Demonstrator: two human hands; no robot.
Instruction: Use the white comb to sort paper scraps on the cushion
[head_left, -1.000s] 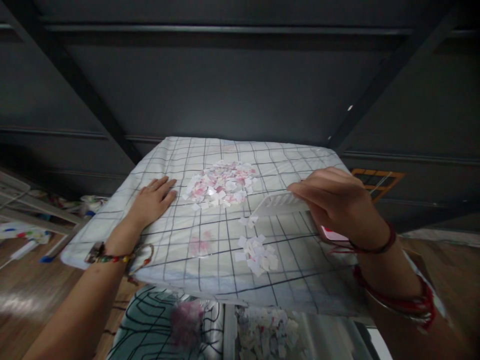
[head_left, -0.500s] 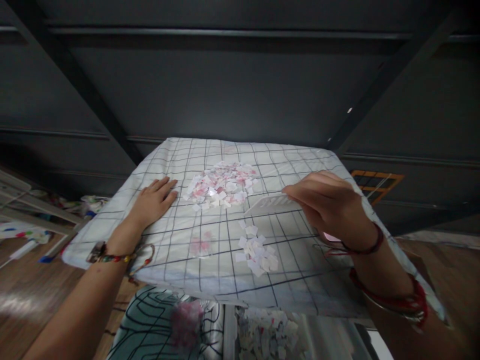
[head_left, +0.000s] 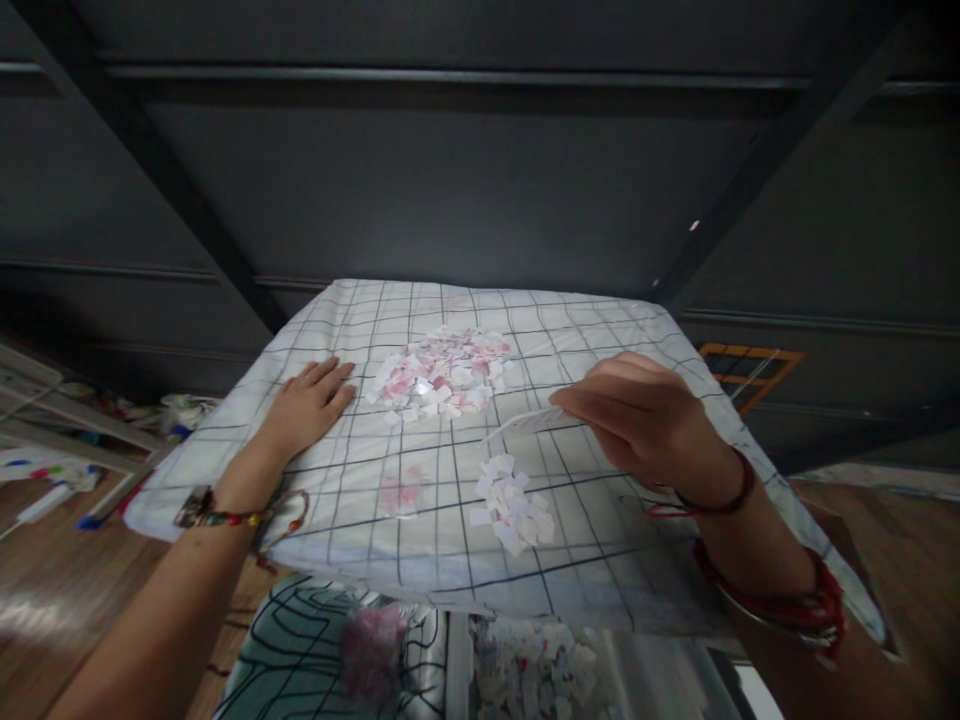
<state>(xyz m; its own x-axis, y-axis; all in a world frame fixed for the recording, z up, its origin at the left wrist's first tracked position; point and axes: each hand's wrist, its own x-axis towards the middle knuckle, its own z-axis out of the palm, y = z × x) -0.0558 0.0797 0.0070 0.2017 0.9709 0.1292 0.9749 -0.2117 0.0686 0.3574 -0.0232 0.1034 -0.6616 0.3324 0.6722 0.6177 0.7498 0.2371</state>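
My left hand lies flat on the left side of a white checked cloth, fingers stretched out, holding nothing. My right hand is pinched round one end of a thin, flat, whitish piece with slanted marks, perhaps plastic; its exact kind is unclear. That piece is seen nearly edge-on and points left over the cloth. Beyond its tip is a large heap of small white and pink paper scraps. A smaller pile of white scraps lies nearer me, below the piece. Left of this pile is a little pink patch.
Below the front edge are an open container of scraps and a pink bundle on green lined fabric. A dark panelled wall stands behind the table. A pale rack stands at left, an orange frame at right.
My right hand has shifted slightly left and towards me, and the flat piece has tilted to show more of its edge. My left hand stays in place.
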